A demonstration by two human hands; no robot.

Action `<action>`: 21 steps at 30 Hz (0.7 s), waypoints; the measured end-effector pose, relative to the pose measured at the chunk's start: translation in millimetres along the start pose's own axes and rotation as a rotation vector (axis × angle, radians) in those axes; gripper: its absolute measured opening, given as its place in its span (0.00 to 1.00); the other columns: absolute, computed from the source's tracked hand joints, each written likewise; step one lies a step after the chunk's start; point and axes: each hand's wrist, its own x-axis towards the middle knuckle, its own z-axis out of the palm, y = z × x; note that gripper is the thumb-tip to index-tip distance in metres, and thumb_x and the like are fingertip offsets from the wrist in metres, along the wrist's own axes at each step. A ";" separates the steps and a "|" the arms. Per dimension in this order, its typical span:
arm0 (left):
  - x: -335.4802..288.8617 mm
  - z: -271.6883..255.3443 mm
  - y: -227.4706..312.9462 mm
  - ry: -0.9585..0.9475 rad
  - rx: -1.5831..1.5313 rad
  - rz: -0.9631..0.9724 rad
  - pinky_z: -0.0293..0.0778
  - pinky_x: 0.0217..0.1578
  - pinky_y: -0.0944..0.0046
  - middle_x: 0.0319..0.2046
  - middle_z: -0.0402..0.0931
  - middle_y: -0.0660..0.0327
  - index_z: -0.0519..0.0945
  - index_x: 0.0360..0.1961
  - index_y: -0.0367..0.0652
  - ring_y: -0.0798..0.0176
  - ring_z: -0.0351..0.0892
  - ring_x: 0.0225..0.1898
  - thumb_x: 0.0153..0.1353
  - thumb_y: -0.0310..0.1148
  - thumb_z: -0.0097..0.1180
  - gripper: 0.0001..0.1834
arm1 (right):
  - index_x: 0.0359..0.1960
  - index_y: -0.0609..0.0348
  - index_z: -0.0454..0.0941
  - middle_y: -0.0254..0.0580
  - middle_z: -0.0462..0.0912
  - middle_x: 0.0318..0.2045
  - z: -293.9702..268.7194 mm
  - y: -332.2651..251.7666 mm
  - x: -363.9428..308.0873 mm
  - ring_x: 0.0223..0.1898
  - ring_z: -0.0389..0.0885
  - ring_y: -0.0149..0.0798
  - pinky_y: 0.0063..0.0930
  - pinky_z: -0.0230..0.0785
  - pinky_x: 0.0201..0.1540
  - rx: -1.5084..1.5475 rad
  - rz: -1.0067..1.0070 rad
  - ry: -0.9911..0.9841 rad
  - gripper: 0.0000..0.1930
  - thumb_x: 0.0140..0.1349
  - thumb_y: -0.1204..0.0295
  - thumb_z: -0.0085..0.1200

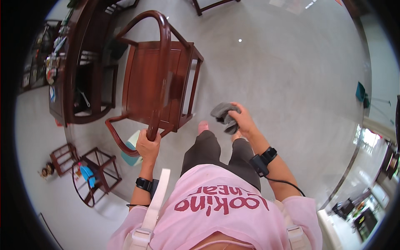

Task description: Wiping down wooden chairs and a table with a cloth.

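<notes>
A dark reddish wooden armchair [146, 79] with a curved top rail stands in front of me, to the left. My left hand [148, 143] is closed round the lower end of that rail. In my right hand [243, 118] is a crumpled grey cloth [223, 113], bunched between thumb and fingers. The cloth hangs in the air right of the chair, above my feet, touching nothing else. Part of the chair's seat lies hidden behind the rail.
A dark wooden table [68, 83] with things on it is left of the armchair. Below the chair's arm sits a pale green and teal container [132, 153]. Another wooden chair [100, 160] holds a blue basin [87, 175]. A teal dustpan [360, 91] is by the right wall.
</notes>
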 end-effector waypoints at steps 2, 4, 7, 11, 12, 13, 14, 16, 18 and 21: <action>2.1 3.5 7.0 0.033 -0.024 0.024 0.69 0.27 0.53 0.21 0.73 0.58 0.72 0.25 0.45 0.48 0.75 0.25 0.44 0.36 0.64 0.13 | 0.54 0.64 0.68 0.43 0.76 0.42 -28.0 -16.9 28.4 0.41 0.75 0.32 0.24 0.70 0.43 0.003 -0.001 0.019 0.22 0.56 0.76 0.53; -0.9 4.2 3.7 0.032 -0.015 0.014 0.69 0.27 0.53 0.21 0.73 0.58 0.72 0.25 0.45 0.49 0.75 0.25 0.44 0.35 0.63 0.12 | 0.55 0.65 0.67 0.44 0.76 0.43 -32.4 -36.4 63.1 0.41 0.76 0.33 0.25 0.71 0.43 0.007 -0.004 0.033 0.23 0.56 0.77 0.53; -8.8 6.9 -3.4 0.058 0.026 0.013 0.68 0.27 0.54 0.22 0.72 0.59 0.72 0.25 0.45 0.49 0.74 0.26 0.41 0.33 0.63 0.13 | 0.59 0.66 0.61 0.47 0.74 0.46 -22.6 -70.9 121.4 0.41 0.77 0.35 0.27 0.72 0.44 0.008 -0.071 0.110 0.28 0.56 0.77 0.53; -3.1 10.3 1.3 0.061 0.043 0.024 0.67 0.29 0.57 0.23 0.72 0.59 0.71 0.25 0.45 0.50 0.73 0.27 0.33 0.31 0.64 0.16 | 0.61 0.68 0.58 0.50 0.74 0.46 -13.0 -97.8 207.3 0.41 0.77 0.35 0.27 0.72 0.44 -0.093 -0.103 0.090 0.31 0.55 0.78 0.53; -8.1 3.0 6.2 0.036 0.025 0.018 0.67 0.29 0.58 0.23 0.72 0.59 0.71 0.25 0.45 0.51 0.73 0.27 0.31 0.31 0.64 0.17 | 0.60 0.68 0.60 0.49 0.74 0.45 -8.2 -105.6 224.0 0.41 0.76 0.35 0.26 0.71 0.43 -0.115 -0.106 0.049 0.30 0.55 0.78 0.53; -7.3 2.2 6.7 0.038 0.034 -0.007 0.67 0.29 0.58 0.23 0.72 0.59 0.71 0.25 0.45 0.51 0.73 0.27 0.31 0.31 0.64 0.17 | 0.60 0.67 0.61 0.48 0.75 0.44 5.6 -113.3 244.0 0.41 0.76 0.34 0.26 0.71 0.43 -0.131 -0.122 -0.008 0.29 0.55 0.78 0.53; -6.6 2.7 7.9 0.060 0.039 0.003 0.66 0.30 0.58 0.23 0.72 0.60 0.71 0.25 0.45 0.52 0.73 0.27 0.30 0.30 0.63 0.17 | 0.57 0.66 0.65 0.45 0.76 0.43 16.3 -114.6 255.4 0.41 0.75 0.33 0.25 0.70 0.42 -0.179 -0.112 -0.005 0.26 0.55 0.77 0.53; -7.7 2.1 10.0 0.066 0.035 0.000 0.66 0.32 0.58 0.24 0.72 0.60 0.71 0.24 0.45 0.54 0.73 0.28 0.31 0.31 0.64 0.16 | 0.56 0.65 0.66 0.44 0.76 0.43 28.2 -111.2 281.4 0.41 0.75 0.32 0.25 0.70 0.43 -0.218 -0.130 -0.059 0.25 0.55 0.76 0.53; -8.1 -3.6 10.9 0.069 0.059 0.006 0.67 0.32 0.57 0.24 0.73 0.60 0.71 0.25 0.45 0.53 0.73 0.28 0.32 0.30 0.64 0.16 | 0.55 0.65 0.67 0.43 0.76 0.43 42.9 -106.4 298.4 0.41 0.75 0.32 0.24 0.69 0.44 -0.257 -0.147 -0.130 0.24 0.55 0.76 0.53; -15.9 -3.3 15.8 0.069 0.100 -0.016 0.67 0.36 0.57 0.27 0.74 0.59 0.71 0.25 0.44 0.52 0.72 0.33 0.37 0.28 0.63 0.13 | 0.55 0.63 0.68 0.45 0.76 0.45 60.1 -102.8 321.5 0.44 0.76 0.38 0.29 0.68 0.49 -0.425 -0.151 -0.159 0.23 0.55 0.76 0.52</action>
